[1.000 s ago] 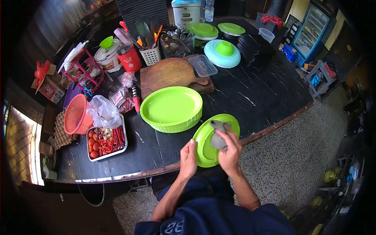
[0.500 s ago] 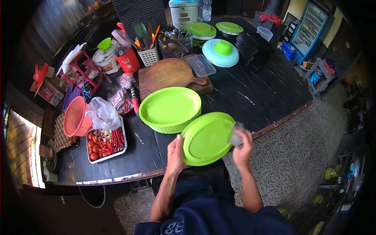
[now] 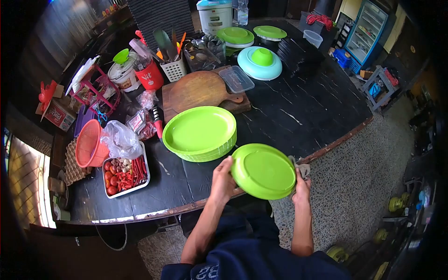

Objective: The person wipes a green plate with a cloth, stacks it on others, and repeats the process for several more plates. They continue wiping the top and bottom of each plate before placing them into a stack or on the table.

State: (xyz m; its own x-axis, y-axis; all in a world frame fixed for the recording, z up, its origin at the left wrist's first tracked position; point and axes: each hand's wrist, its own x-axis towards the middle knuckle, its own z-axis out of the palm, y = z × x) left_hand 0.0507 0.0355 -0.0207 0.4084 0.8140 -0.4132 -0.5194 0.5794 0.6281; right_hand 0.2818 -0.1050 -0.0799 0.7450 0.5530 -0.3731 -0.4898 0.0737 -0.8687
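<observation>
A green oval plate (image 3: 263, 171) is held over the table's front edge, with what looks like its underside towards me. My left hand (image 3: 224, 179) grips its left rim, fingers closed around it. At the right rim, my right hand (image 3: 301, 186) is closed on a greyish cloth (image 3: 304, 170) and the plate's edge; part of the cloth is hidden behind the plate. Just left of the held plate stands a stack of matching green oval plates (image 3: 200, 130) on the black table.
A white tray (image 3: 127, 192) of tomatoes and chillies sits left, near an orange basket (image 3: 89, 148). Behind the stack lies a wooden cutting board (image 3: 198, 91) with a clear lid (image 3: 237, 79). Black stacked plates (image 3: 301, 58) stand at the back right.
The held plate has moved right and turned over to show its other face. My right hand and the cloth have shifted right and lower along its rim.
</observation>
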